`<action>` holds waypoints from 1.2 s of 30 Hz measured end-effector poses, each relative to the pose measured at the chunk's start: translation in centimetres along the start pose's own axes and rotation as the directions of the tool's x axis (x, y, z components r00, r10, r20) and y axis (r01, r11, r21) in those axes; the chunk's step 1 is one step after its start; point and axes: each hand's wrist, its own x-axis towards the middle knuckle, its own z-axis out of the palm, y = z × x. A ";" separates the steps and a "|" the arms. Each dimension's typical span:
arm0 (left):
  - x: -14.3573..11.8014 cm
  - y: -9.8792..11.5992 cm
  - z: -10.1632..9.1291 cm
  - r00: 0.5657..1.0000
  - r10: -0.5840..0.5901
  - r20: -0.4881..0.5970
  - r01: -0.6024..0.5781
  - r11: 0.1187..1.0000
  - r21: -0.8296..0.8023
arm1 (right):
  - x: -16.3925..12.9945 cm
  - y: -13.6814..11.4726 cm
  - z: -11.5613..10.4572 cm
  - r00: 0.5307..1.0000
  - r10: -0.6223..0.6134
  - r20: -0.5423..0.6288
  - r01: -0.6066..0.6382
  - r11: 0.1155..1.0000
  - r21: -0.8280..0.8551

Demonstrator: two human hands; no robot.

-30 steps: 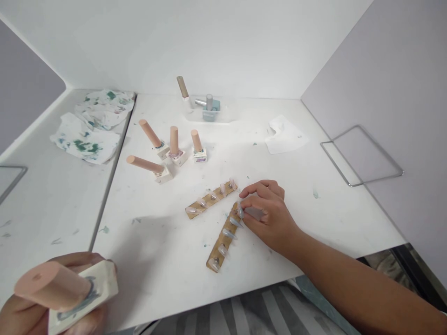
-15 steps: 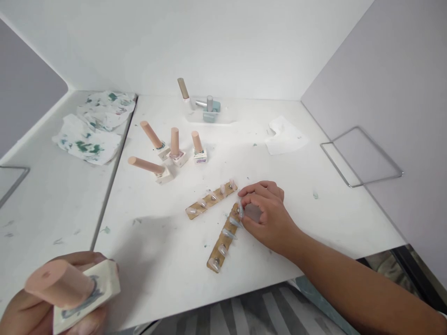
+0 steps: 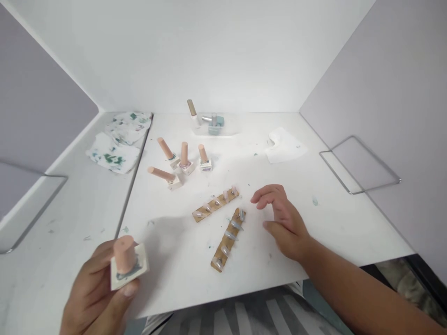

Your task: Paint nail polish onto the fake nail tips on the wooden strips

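Observation:
A square white nail polish bottle [image 3: 141, 265] with a peach cap is gripped by my left hand [image 3: 92, 291] above the table's front left; grey-blue polish smears its neck. My right hand [image 3: 282, 223] hovers with fingers curved and apart, holding nothing, just right of the nearer cardboard strip [image 3: 223, 246]. Several press-on nails stand along that strip, the far ones grey-blue [image 3: 231, 235] and the near ones pale and glossy [image 3: 219, 264]. Beyond it, a second cardboard strip [image 3: 203, 211] carries pale nails [image 3: 217, 201]. The two strips lie at an angle, apart from each other.
Several peach-capped polish bottles [image 3: 186, 166] cluster at centre left. At the back a clear tray [image 3: 226, 131] holds blue-green bottles [image 3: 216, 125]. Stained tissues [image 3: 115, 151] lie left, a white tissue [image 3: 284, 146] right. Wire handles [image 3: 382, 187] stick out from the side panels.
My right hand has let go of the grey-blue nail at the strip's far end and moved right. My left hand has brought the bottle rightward and up. The camera view has shifted.

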 end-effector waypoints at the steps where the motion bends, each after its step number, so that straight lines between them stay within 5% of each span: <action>1: 0.1 0.0 0.1 0.998 -0.067 -0.008 0.066 0.995 -0.077 | -0.1 0.0 -0.3 1.000 -0.024 -0.009 0.025 0.995 0.098; 4: 0.7 0.6 0.3 0.990 -0.134 0.051 0.143 0.958 -0.250 | -0.3 -0.9 -1.0 0.998 -0.049 -0.039 0.059 0.955 0.290; 9: 3.7 4.1 1.3 0.974 0.059 0.221 0.029 0.927 -0.375 | 1.7 -4.4 -1.6 0.977 -0.200 0.071 0.169 0.936 0.310; 14: 7.7 7.7 3.5 0.888 0.262 0.378 -0.129 0.931 -0.342 | 5.2 -5.4 -1.5 0.963 -0.208 0.172 0.115 0.894 0.434; 20: 10.0 9.9 5.9 0.808 0.281 0.518 -0.210 0.959 -0.192 | 6.3 -3.8 -1.4 0.969 -0.096 0.228 -0.038 0.852 0.522; 27: 11.0 9.6 7.3 0.817 0.304 0.490 -0.301 0.950 -0.088 | 6.1 -2.1 -2.8 0.998 -0.050 0.040 0.019 0.829 0.558; 36: 11.7 6.6 7.4 0.818 0.432 0.378 -0.381 0.901 -0.206 | 6.0 1.1 -3.4 0.997 -0.003 0.080 -0.048 0.777 0.628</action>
